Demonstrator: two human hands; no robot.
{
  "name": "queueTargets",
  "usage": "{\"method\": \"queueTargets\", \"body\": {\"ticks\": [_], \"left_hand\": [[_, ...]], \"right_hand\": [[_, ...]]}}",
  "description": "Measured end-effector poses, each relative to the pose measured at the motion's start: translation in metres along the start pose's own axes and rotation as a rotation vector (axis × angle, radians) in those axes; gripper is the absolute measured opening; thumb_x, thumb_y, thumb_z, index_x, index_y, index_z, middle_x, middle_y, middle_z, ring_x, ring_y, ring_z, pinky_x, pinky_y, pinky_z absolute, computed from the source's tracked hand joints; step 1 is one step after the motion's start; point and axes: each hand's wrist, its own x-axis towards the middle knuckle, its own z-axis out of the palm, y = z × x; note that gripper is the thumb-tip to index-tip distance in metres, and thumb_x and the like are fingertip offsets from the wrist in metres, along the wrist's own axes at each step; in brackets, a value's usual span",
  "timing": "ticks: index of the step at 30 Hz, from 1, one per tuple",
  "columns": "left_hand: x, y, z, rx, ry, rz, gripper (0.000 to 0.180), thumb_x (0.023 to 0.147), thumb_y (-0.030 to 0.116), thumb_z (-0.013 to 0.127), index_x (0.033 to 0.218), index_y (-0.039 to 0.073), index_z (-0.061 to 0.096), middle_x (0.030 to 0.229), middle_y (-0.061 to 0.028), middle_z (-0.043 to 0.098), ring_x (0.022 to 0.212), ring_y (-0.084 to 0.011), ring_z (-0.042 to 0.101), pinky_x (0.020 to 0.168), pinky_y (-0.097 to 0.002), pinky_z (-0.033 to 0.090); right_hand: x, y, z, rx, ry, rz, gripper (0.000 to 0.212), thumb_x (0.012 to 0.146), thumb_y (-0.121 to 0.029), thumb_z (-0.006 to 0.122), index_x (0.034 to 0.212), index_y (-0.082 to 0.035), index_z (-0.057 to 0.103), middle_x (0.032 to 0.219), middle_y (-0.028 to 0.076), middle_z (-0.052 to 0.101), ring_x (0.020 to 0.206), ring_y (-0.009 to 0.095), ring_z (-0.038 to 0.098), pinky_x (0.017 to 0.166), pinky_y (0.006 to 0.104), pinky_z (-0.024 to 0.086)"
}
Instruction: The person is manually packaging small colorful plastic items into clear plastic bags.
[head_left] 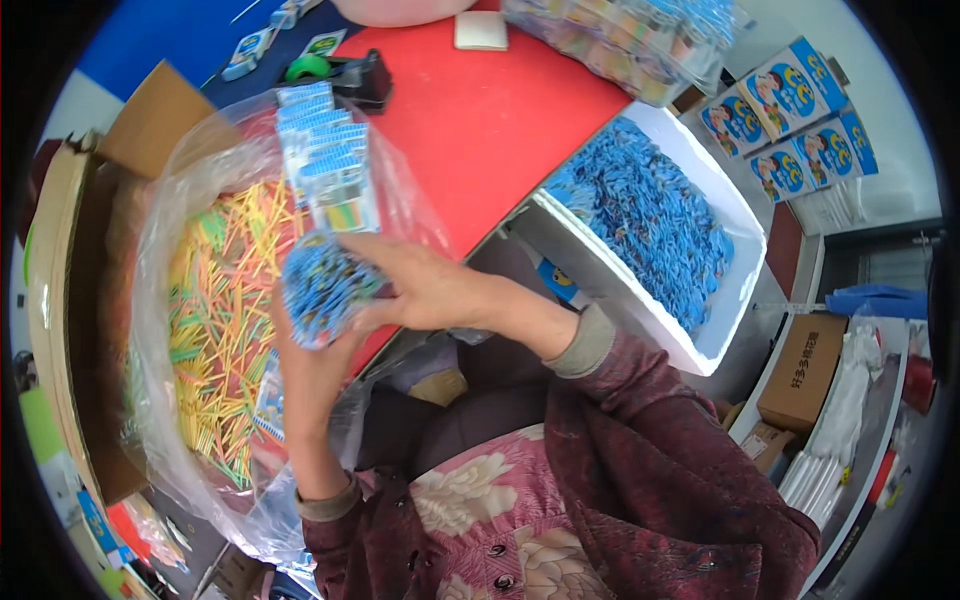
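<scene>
In front of me, a round bundle of small blue-wrapped pieces (pixel 328 288) is held between both hands, its speckled ends turned upward. My left hand (pixel 314 380) closes round its left and lower side. From the right, my right hand (pixel 425 285) grips it with the thumb below and the fingers along the top. Just beyond lies an overlapping row of flat blue-and-white packets (pixel 333 165). Loose yellow, green and orange thin sticks (pixel 225 330) spread to the left of my hands inside a clear plastic bag (pixel 155 380). Another blue-and-white packet (pixel 270 395) rests near my left wrist.
A white foam box (pixel 748 270) full of blue pieces (pixel 650 215) stands to my right. The red tabletop (pixel 480 120) bears a black tape dispenser (pixel 368 82) and a large clear bag of packets (pixel 640 40). An open cardboard box (pixel 65 300) borders the left side.
</scene>
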Motion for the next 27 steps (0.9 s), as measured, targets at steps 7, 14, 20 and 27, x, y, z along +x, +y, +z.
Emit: {"method": "queueTargets", "body": {"ticks": [7, 14, 20, 27], "left_hand": [[-0.009, -0.001, 0.003, 0.188, 0.012, -0.065, 0.048, 0.071, 0.008, 0.076, 0.113, -0.002, 0.054, 0.102, -0.0097, 0.062, 0.091, -0.0211, 0.058, 0.083, -0.0336, 0.046], [-0.026, 0.064, 0.023, 0.547, -0.067, 0.296, 0.051, 0.071, 0.018, 0.077, 0.115, 0.002, 0.057, 0.114, -0.0105, 0.061, 0.103, -0.0273, 0.058, 0.094, -0.0387, 0.041], [-0.024, 0.077, 0.107, 0.158, -0.408, 0.163, 0.068, 0.066, 0.008, 0.080, 0.123, 0.000, 0.044, 0.109, -0.0147, 0.061, 0.100, -0.0251, 0.061, 0.084, -0.0335, 0.048], [-0.019, 0.048, 0.181, 0.077, -0.556, 0.162, 0.081, 0.068, 0.009, 0.077, 0.134, 0.006, 0.031, 0.115, -0.0149, 0.058, 0.104, -0.0261, 0.060, 0.085, -0.0338, 0.048]], "right_hand": [[0.000, 0.001, -0.006, 0.183, 0.021, -0.156, 0.070, 0.070, -0.013, 0.072, 0.129, 0.003, 0.038, 0.123, 0.023, 0.049, 0.119, 0.037, 0.044, 0.098, 0.0417, 0.037], [-0.056, -0.025, -0.070, 0.268, 0.064, -0.313, 0.076, 0.069, -0.013, 0.075, 0.133, -0.003, 0.037, 0.124, 0.021, 0.049, 0.119, 0.034, 0.046, 0.095, 0.0401, 0.041], [-0.139, 0.019, -0.093, 0.200, 0.215, -0.071, 0.082, 0.066, -0.017, 0.080, 0.134, -0.004, 0.037, 0.127, 0.017, 0.049, 0.115, 0.030, 0.051, 0.097, 0.0371, 0.040], [-0.191, 0.057, -0.085, 0.226, 0.346, 0.318, 0.073, 0.066, -0.022, 0.077, 0.128, -0.003, 0.041, 0.116, 0.018, 0.055, 0.105, 0.032, 0.057, 0.089, 0.0373, 0.045]]}}
